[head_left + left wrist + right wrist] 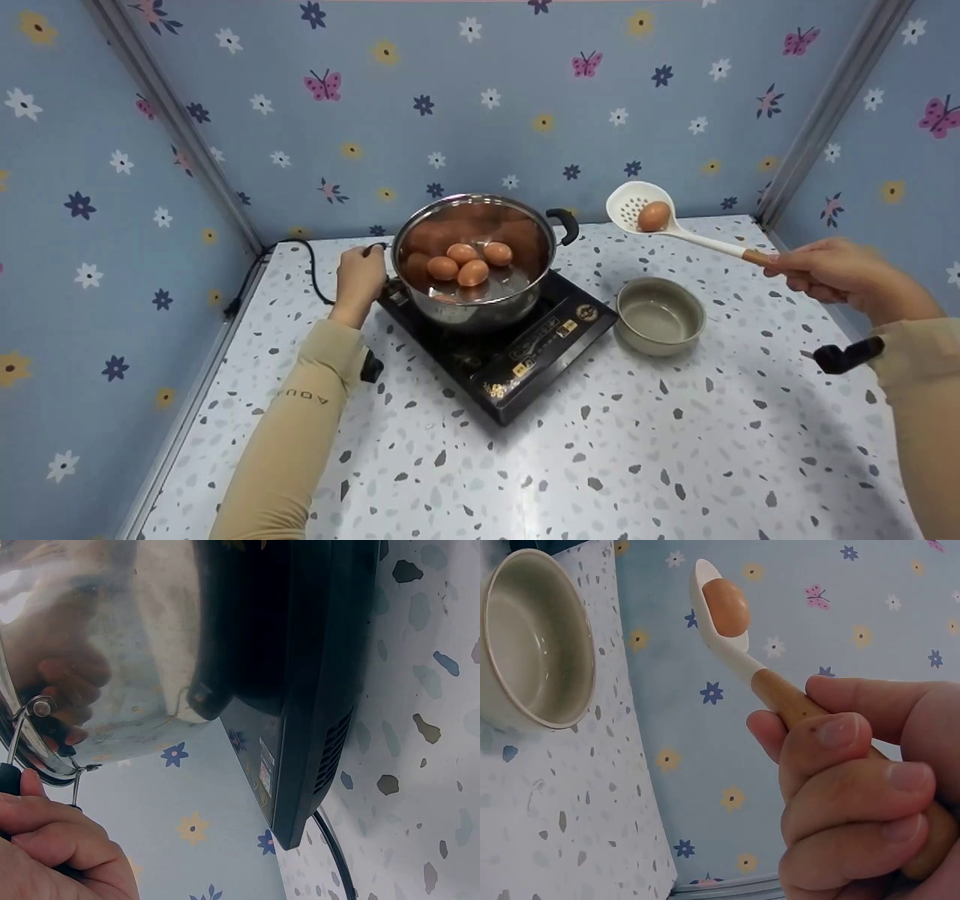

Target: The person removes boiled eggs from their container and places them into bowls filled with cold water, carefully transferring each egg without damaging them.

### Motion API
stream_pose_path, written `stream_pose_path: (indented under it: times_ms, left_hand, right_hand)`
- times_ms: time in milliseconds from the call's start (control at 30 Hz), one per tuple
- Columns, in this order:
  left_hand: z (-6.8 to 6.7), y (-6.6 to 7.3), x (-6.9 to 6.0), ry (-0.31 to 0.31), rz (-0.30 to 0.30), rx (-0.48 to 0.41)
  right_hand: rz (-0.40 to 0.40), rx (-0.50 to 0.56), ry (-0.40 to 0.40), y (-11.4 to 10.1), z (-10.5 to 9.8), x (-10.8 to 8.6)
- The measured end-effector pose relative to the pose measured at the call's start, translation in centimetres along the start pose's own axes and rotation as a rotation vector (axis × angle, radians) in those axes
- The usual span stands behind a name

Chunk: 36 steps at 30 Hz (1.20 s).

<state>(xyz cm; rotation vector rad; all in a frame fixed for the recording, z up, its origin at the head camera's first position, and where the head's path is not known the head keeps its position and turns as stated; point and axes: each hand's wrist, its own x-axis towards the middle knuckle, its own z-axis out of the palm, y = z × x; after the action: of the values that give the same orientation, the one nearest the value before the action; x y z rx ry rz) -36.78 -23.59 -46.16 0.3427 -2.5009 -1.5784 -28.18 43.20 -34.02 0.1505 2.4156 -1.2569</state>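
My right hand [844,274] grips the wooden handle of a white slotted spoon [709,238], held in the air at the right. One brown egg [654,216] lies in the spoon's bowl; the right wrist view also shows this egg [727,607]. My left hand [358,281] holds the black side handle [9,778] of a steel pot [480,311]. Several brown eggs [472,273] sit inside the pot, toward its middle. Below the spoon, a greenish-grey bowl [660,341] stands on the table, with nothing in it.
The pot stands on a black induction cooker [517,401], whose cord [311,270] runs off to the left. A speckled white table [450,480] carries everything. Patterned blue panels [480,97] rise behind and on both sides. The bowl is close to the cooker's right corner.
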Motion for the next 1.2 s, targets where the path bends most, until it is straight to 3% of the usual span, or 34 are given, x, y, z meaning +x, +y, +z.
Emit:
stream_pose_path:
  times_ms: [67, 133, 167, 200, 367, 533, 1200]
  left_hand:
    - [0.1, -0.3, 0.5, 0.002, 0.002, 0.005]
    - [0.0, 0.1, 0.1, 0.004, 0.001, 0.000]
    - [-0.1, 0.5, -0.3, 0.005, 0.002, -0.003]
    - [-0.5, 2.5, -2.1, 0.010, -0.019, 0.036]
    - [-0.9, 4.2, -4.0, 0.008, -0.018, 0.061]
    - [-0.7, 4.3, -4.2, 0.031, -0.012, 0.066]
    - [-0.7, 3.7, -4.2, 0.020, -0.002, 0.039]
  right_hand:
    - [0.000, 0.000, -0.001, 0.5, 0.1, 0.0]
    - [-0.001, -0.003, 0.000, 1.0, 0.2, 0.0]
    - [-0.002, -0.005, 0.000, 1.3, 0.3, 0.0]
    - [-0.003, -0.007, 0.001, 1.6, 0.4, 0.0]
    - [0.013, 0.001, 0.003, 3.0, 0.9, 0.0]
    - [0.030, 0.029, -0.004, 4.3, 1.3, 0.0]
    - [0.020, -0.018, -0.061, 9.2, 1.9, -1.0]
